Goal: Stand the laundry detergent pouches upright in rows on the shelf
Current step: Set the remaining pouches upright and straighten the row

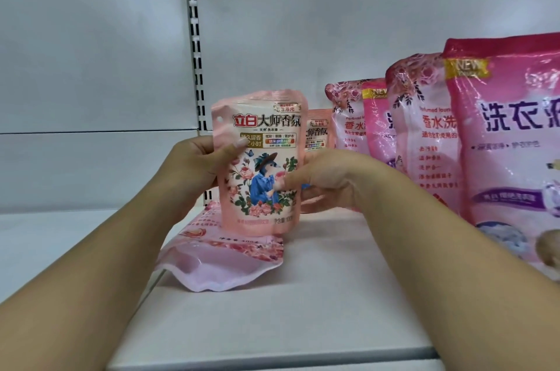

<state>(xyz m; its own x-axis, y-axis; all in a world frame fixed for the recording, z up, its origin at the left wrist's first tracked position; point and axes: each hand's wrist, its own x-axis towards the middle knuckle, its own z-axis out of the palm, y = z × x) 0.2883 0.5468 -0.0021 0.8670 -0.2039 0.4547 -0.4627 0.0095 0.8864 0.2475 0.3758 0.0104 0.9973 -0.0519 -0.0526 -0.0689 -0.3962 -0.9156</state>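
Note:
A small pink detergent pouch point(260, 164) with roses and a figure in blue is held upright above the white shelf point(303, 310). My left hand point(194, 167) grips its left edge and my right hand point(327, 179) grips its right edge. Under it lies another pink pouch point(224, 261), flat on the shelf with its bottom toward me. A matching small pouch point(316, 140) stands upright behind my right hand, partly hidden.
Larger pink detergent bags stand in rows on the right: two at the back point(351, 116), one in the middle point(424, 128) and a big one point(512, 152) nearest me. A slotted upright point(194, 37) divides the white back panel.

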